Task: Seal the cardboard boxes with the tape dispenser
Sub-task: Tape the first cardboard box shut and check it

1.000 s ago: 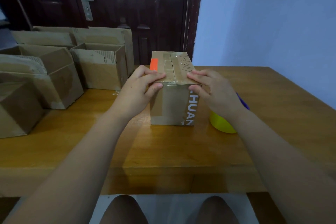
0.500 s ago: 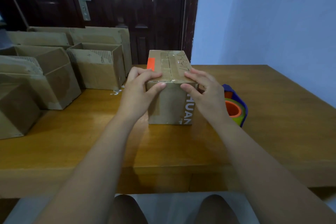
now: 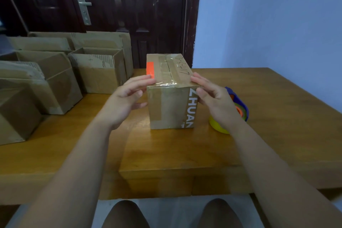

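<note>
A closed cardboard box (image 3: pixel 167 105) stands on the wooden table (image 3: pixel 268 116), clear tape running along its top seam and down the near face. An orange label sits on its top left edge. My left hand (image 3: pixel 127 98) is at the box's left side, fingers spread, fingertips near the top left edge. My right hand (image 3: pixel 214 98) flanks the right side, fingertips touching the top right corner. The tape dispenser (image 3: pixel 238 107), blue with a yellow roll and orange core, lies on the table right of the box, partly hidden behind my right hand.
Several open cardboard boxes (image 3: pixel 98 72) crowd the table's left side, with flattened cardboard leaning behind them. A dark door (image 3: pixel 111 15) stands behind the table and a pale blue wall (image 3: pixel 268 24) at the right. My knees show below the near edge.
Both hands have slid off the box's near top edge outward to its sides, and their fingers have spread. The box has stayed in place.
</note>
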